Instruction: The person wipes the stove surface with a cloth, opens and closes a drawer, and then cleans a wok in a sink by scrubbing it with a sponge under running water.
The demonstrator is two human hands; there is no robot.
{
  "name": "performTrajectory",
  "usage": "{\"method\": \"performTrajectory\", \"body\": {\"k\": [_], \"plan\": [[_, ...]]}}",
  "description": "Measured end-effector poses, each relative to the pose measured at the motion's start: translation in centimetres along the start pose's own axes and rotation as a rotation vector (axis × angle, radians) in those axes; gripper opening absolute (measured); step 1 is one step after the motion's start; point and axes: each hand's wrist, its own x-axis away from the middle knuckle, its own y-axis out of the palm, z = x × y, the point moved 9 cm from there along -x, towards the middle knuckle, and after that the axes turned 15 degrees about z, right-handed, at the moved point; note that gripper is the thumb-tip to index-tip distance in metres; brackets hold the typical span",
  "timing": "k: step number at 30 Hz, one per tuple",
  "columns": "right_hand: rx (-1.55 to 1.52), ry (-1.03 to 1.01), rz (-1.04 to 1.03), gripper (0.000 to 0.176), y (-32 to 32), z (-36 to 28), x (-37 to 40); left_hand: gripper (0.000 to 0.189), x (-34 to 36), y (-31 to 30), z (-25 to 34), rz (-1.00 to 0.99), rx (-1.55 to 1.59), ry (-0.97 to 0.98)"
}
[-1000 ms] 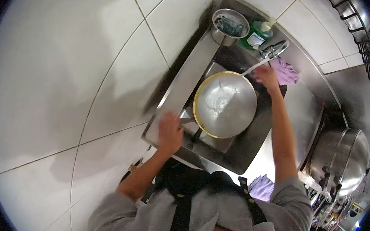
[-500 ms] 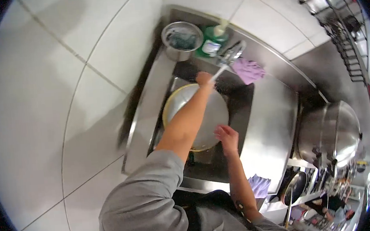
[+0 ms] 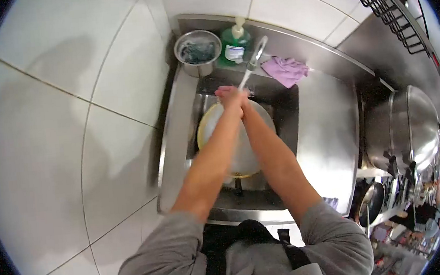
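Note:
Both hands are together under a stream of water from the faucet [image 3: 257,52], above the sink's upper part. My left hand [image 3: 232,99] overlaps my right hand [image 3: 245,106], and they touch. Some fingers stick out toward the left, but overlap and blur hide whose they are and how the fingers are bent. No object shows in either hand. Below them, a large round pale basin [image 3: 242,156] with a yellow rim sits in the metal sink [image 3: 285,106].
Behind the sink stand a metal bowl [image 3: 199,69] with a dark green scrubber and a green soap bottle [image 3: 234,46]. A purple cloth [image 3: 286,71] lies beside the faucet. On the right are a large steel pot [image 3: 403,128], a frying pan [image 3: 371,203] and a wire rack [image 3: 386,16].
My right hand has moved up from the basin's lower right to meet my left hand under the water. The view has shifted slightly.

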Motion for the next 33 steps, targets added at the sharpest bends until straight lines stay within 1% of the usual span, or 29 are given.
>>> {"method": "performTrajectory", "body": {"k": [1, 3, 4, 5, 6, 7, 8, 9, 10, 11, 12, 14, 15, 16, 17, 18, 19, 20, 22, 23, 24, 25, 26, 27, 29, 30, 31, 32, 33], "plan": [[-0.064, 0.089, 0.087, 0.048, -1.4, 0.2, 0.8, 0.086, -2.5, 2.3, -1.9, 0.146, 0.002, -0.051], [0.083, -0.019, 0.238, 0.037, 1.1, -4.7, 7.9, 0.059, -3.0, 2.5, 1.5, -0.184, -0.372, 0.242], [0.153, -0.089, 0.154, 0.031, 1.0, -5.8, 8.3, 0.046, -4.5, 4.3, 1.1, -0.128, -0.179, 0.214], [0.152, -0.093, 0.178, 0.031, -0.6, -6.4, 8.5, 0.035, -6.1, 6.9, -0.6, -0.074, 0.008, 0.177], [0.443, -0.111, 0.223, 0.030, -2.5, -6.8, 8.4, 0.032, -7.0, 9.5, -0.9, -0.058, -0.182, 0.221], [0.728, -0.120, 0.269, 0.032, -4.6, -7.0, 8.9, 0.034, -6.1, 11.4, -1.9, -0.189, -0.244, 0.288], [0.962, -0.044, 0.119, 0.033, -4.3, -7.1, 11.4, 0.039, -4.9, 10.9, -3.8, -0.227, -0.422, 0.370], [1.138, -0.094, 0.072, 0.034, -8.3, -3.6, 11.5, 0.046, -3.6, 10.2, -5.6, -0.262, -0.595, 0.460], [1.316, -0.138, 0.031, 0.035, -12.8, 0.2, 12.3, 0.059, -0.7, 7.3, -9.4, -0.202, -0.880, 0.573], [1.841, -0.112, 0.043, 0.037, -13.6, 1.5, 17.8, 0.063, 0.8, 5.8, -15.5, -0.354, -0.888, 0.435], [1.880, -0.053, 0.016, 0.036, -15.4, 4.0, 19.1, 0.067, 2.7, 4.1, -21.4, -0.497, -0.901, 0.291], [1.956, 0.063, -0.047, 0.034, -19.2, 9.1, 21.9, 0.067, 6.6, 4.0, -32.2, -0.683, -0.286, 0.017], [1.649, 0.068, 0.250, 0.032, -18.6, 8.4, 24.5, 0.052, 9.2, 2.1, -36.5, -0.662, -0.284, -0.349], [1.694, 0.097, 0.260, 0.029, -18.0, 9.0, 25.5, 0.039, 12.4, 1.0, -39.7, -0.614, -0.291, -0.714], [1.741, 0.111, 0.258, 0.027, -17.6, 8.8, 26.2, 0.039, 13.7, 2.2, -40.4, -0.645, -0.313, -0.702], [1.738, 0.109, 0.292, 0.027, -18.1, 7.5, 27.5, 0.028, 15.4, 4.6, -40.3, -0.736, -0.094, -0.858], [1.512, -0.217, 0.390, 0.028, -16.4, 4.7, 29.3, 0.018, 16.5, 5.3, -40.4, -0.795, 0.138, -1.024], [1.258, -0.535, 0.453, 0.029, -14.6, 1.3, 31.4, 0.018, 16.9, 4.5, -38.8, -0.778, 0.148, -1.014], [1.210, -0.747, 0.636, 0.030, -15.5, -3.6, 37.0, 0.007, 19.2, 1.8, -33.0, -0.640, 0.333, -1.116], [1.081, -0.653, 0.781, 0.031, -18.7, -5.2, 40.1, 0.007, 18.4, 1.1, -31.5, -0.604, 0.359, -1.099], [1.272, -0.671, 0.962, 0.031, -19.5, -8.9, 45.0, 0.008, 19.0, 0.8, -30.1, -0.685, 0.476, -1.178], [1.567, -0.695, 1.125, 0.032, -23.0, -9.0, 48.7, 0.009, 19.4, 0.6, -28.0, -0.777, 0.594, -1.244], [1.607, -0.587, 1.205, 0.031, -24.6, -9.7, 51.5, 0.011, 19.0, -0.4, -26.3, -0.719, 0.543, -1.173], [1.694, -0.424, 1.218, 0.034, -29.5, -7.9, 53.1, 0.011, 19.1, -1.3, -25.3, -0.710, 0.554, -1.160], [1.600, -0.465, 1.182, 0.036, -35.4, -7.6, 52.0, 0.014, 18.7, -2.6, -25.2, -0.519, 0.456, -1.131], [1.634, -0.607, 1.233, 0.035, -35.9, -9.9, 49.8, 0.016, 19.6, -3.7, -25.0, -0.488, 0.394, -1.162], [1.655, -0.745, 1.280, 0.034, -35.6, -12.6, 47.2, 0.016, 20.0, -5.7, -23.4, -0.340, 0.406, -1.011], [1.668, -0.749, 1.367, 0.034, -35.2, -15.5, 44.0, 0.015, 20.2, -6.9, -24.1, -0.288, 0.458, -1.012], [1.636, -0.732, 1.397, 0.035, -36.6, -18.0, 39.7, 0.013, 19.4, -7.1, -25.6, -0.404, 0.531, -0.959]]}}
